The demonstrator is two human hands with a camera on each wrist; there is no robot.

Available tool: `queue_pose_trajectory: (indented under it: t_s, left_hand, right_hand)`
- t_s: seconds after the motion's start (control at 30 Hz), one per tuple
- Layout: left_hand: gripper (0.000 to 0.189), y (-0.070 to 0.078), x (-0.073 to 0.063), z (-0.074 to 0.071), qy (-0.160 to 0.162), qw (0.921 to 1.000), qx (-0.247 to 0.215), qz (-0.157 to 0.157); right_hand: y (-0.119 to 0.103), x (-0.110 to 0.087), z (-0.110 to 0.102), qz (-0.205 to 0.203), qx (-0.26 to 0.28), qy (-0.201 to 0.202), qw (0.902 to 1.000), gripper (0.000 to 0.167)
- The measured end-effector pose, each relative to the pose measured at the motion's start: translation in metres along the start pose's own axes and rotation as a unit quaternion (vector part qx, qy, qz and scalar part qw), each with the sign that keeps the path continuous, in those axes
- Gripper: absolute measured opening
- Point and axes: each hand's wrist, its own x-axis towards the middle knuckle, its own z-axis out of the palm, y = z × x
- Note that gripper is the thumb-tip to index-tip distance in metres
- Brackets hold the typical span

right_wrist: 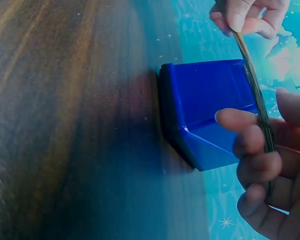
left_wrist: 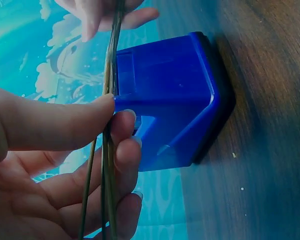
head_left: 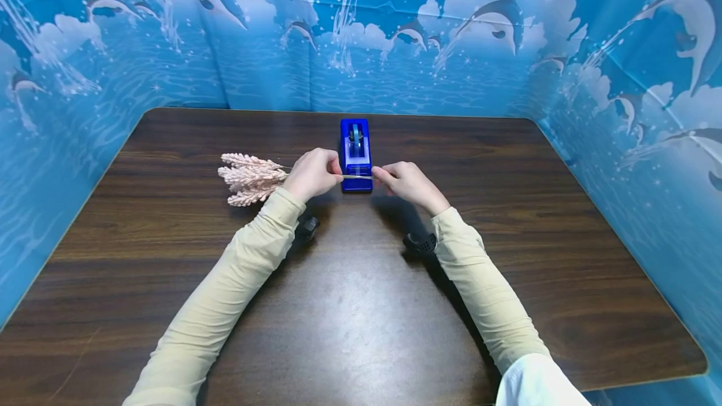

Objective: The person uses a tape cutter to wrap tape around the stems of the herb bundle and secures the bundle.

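Observation:
A bunch of pale pink flower sprigs (head_left: 251, 179) lies to the left of my left hand (head_left: 314, 172), its long thin stems running right. My left thumb and forefinger pinch the gathered stems (left_wrist: 110, 65), and the other fingers curl beneath them. The stems stretch across the near end of a blue tape dispenser (head_left: 356, 155). On the dispenser's right, my right hand (head_left: 407, 182) has its fingers curled round the stem ends (right_wrist: 264, 117); in the right wrist view the thumb stands a little off them.
Under everything is a dark brown wooden table (head_left: 350, 306) with rounded far corners. A blue dolphin-print cloth (head_left: 361, 36) hangs behind it and along its sides. Black wrist devices sit under both wrists, the left device (head_left: 306, 229) and the right device (head_left: 420, 242) close over the table.

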Motion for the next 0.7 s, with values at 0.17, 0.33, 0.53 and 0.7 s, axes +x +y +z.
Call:
queue_pose_trajectory:
  t_s: [0.17,0.33,0.53,0.7]
  left_hand:
    - [0.013,0.0036,-0.0016,-0.001,-0.007,1.0,-0.005,-0.003]
    - [0.016,0.0043,-0.0017,-0.0015,-0.032,0.9993,-0.02,0.001]
    - [0.03,0.0007,0.0032,0.0043,-0.096,0.9953,0.003,-0.011]
    - [0.025,-0.0011,0.0035,0.0077,-0.086,0.9962,0.016,0.004]
  right_hand:
    - [0.0006,-0.0004,-0.0008,-0.005,-0.002,0.009,1.0,0.04]
    - [-0.0009,-0.0026,-0.0067,-0.004,0.012,0.021,0.9997,0.031]
    - [-0.0016,-0.0034,-0.0095,-0.007,0.005,0.025,0.9997,0.025]
    - [0.0007,-0.0029,-0.0085,-0.017,0.014,0.013,0.9997,0.025]
